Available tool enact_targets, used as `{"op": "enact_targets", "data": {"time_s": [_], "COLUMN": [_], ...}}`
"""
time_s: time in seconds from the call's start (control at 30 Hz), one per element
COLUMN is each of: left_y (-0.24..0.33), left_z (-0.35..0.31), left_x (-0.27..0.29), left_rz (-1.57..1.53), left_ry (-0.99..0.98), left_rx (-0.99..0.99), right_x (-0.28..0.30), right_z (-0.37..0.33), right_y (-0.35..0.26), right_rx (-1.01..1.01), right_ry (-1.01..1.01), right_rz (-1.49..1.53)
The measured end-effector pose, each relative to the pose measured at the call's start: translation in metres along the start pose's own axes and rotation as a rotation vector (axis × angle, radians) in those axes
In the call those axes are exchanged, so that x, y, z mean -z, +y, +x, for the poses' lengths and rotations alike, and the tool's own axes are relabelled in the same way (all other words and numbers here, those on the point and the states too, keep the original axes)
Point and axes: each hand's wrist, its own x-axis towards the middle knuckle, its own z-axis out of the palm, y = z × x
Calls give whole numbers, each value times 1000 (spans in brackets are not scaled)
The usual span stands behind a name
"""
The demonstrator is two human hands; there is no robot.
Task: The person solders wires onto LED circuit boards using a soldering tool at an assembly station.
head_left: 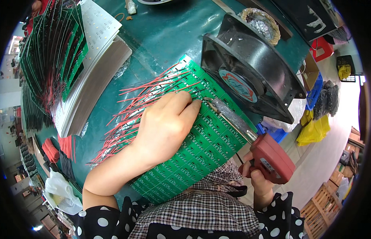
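A green circuit board panel (201,147), divided into many small boards, lies tilted in front of me. Red and black wires (129,99) stick out along its left side. My left hand (165,123) rests over the panel with its fingers pinched near the upper middle; what lies between the fingertips is hidden. In my right hand (259,181) is a red-bodied soldering gun (271,159), gripped by its handle. Its metal barrel points up and left, and the tip is at the panel right beside my left fingertips.
A black fan (249,67) stands just beyond the panel. Behind it sits a round dish of grey solder-like residue (261,26). At left, wired green boards (54,51) lean on a tall stack of white panels (94,79). Red wire bundles (51,150) lie nearer.
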Motion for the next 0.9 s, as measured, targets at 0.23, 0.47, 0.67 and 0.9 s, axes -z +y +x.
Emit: {"op": "enact_targets", "data": {"time_s": [0.23, 0.47, 0.67, 0.9], "left_y": [2, 2, 2, 1], "left_z": [1, 2, 2, 4], "left_x": [-1, 0, -1, -1], "left_rz": [20, 52, 57, 20], "left_ry": [9, -15, -13, -26], "left_rx": [11, -2, -5, 7], "right_x": [11, 24, 7, 6], "right_z": [-7, -8, -6, -5], "right_y": [15, 19, 5, 3], "right_rx": [43, 53, -13, -18], "right_ry": [14, -111, 0, 17], "right_rz": [-121, -208, -4, -12]}}
